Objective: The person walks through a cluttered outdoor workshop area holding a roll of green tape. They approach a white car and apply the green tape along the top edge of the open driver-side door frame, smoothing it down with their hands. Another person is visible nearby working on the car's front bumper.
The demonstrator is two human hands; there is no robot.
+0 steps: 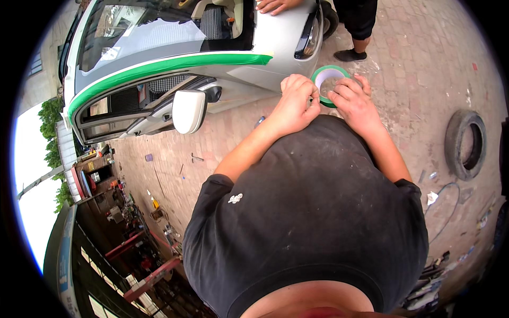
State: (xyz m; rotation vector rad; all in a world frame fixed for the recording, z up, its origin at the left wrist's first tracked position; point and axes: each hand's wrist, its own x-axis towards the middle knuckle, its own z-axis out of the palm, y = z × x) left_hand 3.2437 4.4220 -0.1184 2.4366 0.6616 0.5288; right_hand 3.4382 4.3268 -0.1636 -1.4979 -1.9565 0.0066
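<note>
A roll of green masking tape (316, 75) with a pale core is between my hands, in front of my black shirt. My right hand (353, 99) grips the roll's right side with curled fingers. At its left edge, my left hand (299, 99) has thumb and forefinger pinched on the green tape; the tape's loose end is hidden by the fingers. Ahead and to the left is a silver car (274, 37). A strip of green tape (167, 64) follows its windshield pillar and roof edge, its front end reaching past the base of the windshield.
The car's front door (234, 93) stands open, with a white side mirror (189, 111) jutting towards me. A co-worker's hand (278, 5) rests on the car; a person's leg (361, 39) is beyond the roll. A tire (451, 147) and a hose (457, 202) lie on the paving at right.
</note>
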